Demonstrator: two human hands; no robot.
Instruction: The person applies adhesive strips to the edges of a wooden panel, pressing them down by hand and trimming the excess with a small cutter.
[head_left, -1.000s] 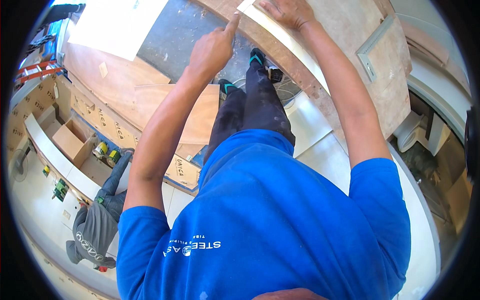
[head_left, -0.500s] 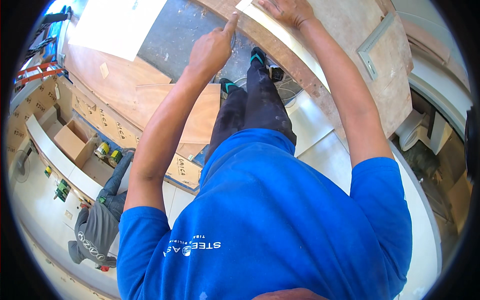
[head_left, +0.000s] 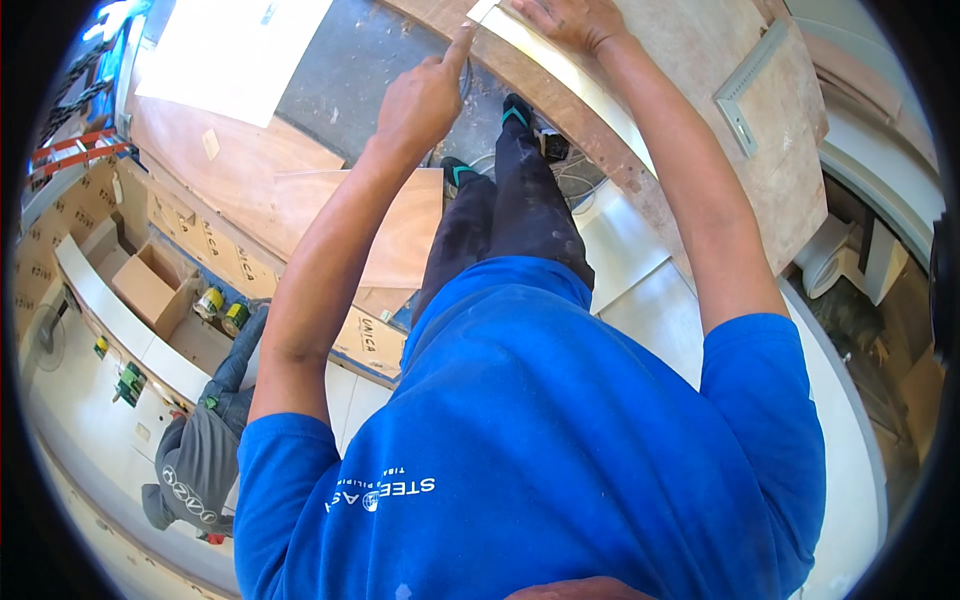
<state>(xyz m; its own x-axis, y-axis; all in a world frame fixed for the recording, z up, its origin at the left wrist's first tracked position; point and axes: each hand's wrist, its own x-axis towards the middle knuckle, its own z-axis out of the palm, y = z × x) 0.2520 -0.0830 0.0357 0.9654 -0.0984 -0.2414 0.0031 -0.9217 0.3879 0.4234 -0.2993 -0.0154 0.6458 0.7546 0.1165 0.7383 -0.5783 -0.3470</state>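
A long, narrow white strip (head_left: pixel 560 70) lies along the near edge of a worn wooden worktable (head_left: pixel 740 200). My right hand (head_left: pixel 575 20) rests flat on the strip near its far end, fingers stretched out. My left hand (head_left: pixel 420 100) is at the strip's far left end, its index finger extended to the corner. Its other fingers are curled under, and whatever they may hold is hidden. A metal square (head_left: pixel 750 90) with a graduated blade lies on the tabletop to the right of my right forearm.
Plywood sheets (head_left: pixel 230 165) and a white board (head_left: pixel 235 55) lie at the left. Lower left, a co-worker in a grey top (head_left: pixel 195 465) bends beside an open cardboard box (head_left: pixel 150 290) and a counter. Cables (head_left: pixel 580 180) lie on the floor near my feet. A white toilet (head_left: pixel 825 255) stands at right.
Both hands keep nearly the same places at the strip. The view has shifted very slightly.
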